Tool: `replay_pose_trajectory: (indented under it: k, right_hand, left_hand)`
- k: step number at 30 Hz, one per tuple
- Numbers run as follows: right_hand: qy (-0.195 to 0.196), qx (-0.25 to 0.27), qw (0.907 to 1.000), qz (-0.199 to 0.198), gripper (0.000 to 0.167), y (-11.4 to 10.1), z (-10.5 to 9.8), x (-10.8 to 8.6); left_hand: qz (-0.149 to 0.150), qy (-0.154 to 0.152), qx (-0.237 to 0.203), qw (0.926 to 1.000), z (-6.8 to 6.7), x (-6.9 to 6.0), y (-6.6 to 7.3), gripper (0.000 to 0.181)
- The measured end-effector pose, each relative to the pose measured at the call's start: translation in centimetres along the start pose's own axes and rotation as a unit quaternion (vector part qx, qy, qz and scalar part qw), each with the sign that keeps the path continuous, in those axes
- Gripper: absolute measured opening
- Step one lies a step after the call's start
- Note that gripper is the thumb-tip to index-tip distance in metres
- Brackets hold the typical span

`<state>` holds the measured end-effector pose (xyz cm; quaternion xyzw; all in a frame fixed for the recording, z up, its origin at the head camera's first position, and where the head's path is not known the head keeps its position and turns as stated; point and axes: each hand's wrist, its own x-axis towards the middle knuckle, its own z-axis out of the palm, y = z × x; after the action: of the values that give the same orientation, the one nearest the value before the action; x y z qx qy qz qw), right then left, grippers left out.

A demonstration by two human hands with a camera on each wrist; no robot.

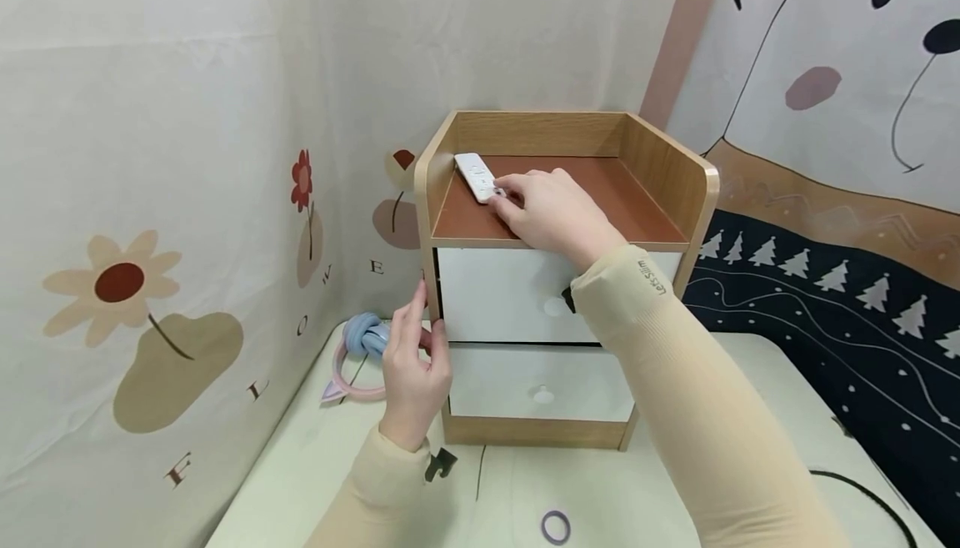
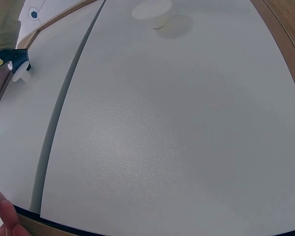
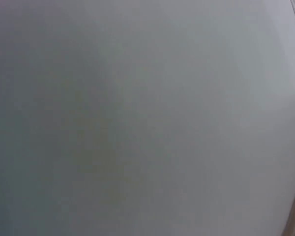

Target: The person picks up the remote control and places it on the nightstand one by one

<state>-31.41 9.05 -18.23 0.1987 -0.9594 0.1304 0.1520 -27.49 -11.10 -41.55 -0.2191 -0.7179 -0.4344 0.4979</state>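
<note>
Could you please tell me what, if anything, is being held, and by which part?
The right hand pinches the white remote by its near end; the left hand only touches the cabinet.

Right sleeve, 4 o'clock: pale cream-beige, finely ribbed cuff
Cuff lettering: dark, "Let's slim"
Right wrist piece: dark, at the cuff's 9 o'clock
Left sleeve, 7 o'clock: matching cream-beige
Left wrist piece: black, notched
</note>
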Motion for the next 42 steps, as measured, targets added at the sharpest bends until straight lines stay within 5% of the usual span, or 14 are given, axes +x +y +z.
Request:
replay_pose_trajectory:
  k: [14,22,29,35,42]
  right_hand:
    - [0.070,0.050,0.9963,-0.004,0.041,0.6,0.0,-2.4]
    - [0.143,0.016,0.9896,-0.004,0.037,1.4,1.0,-4.8]
    - [0.290,0.009,0.9523,-0.093,0.030,2.7,3.6,-7.8]
    - [0.325,0.069,0.9318,-0.146,0.033,4.0,5.0,-10.4]
    - [0.383,0.132,0.9015,-0.153,0.033,5.4,6.9,-14.3]
  left_hand:
    - [0.012,0.006,-0.004,0.9999,-0.5,0.2,-0.2,0.065]
    - [0.015,0.005,-0.002,0.9999,-0.6,0.4,-0.2,0.066]
    - [0.020,0.010,-0.007,0.9997,-0.6,0.4,-0.3,0.066]
    - [0.031,0.017,-0.003,0.9994,-0.6,0.4,-0.6,0.067]
    - [0.040,0.026,-0.007,0.9989,-0.4,0.4,-0.7,0.067]
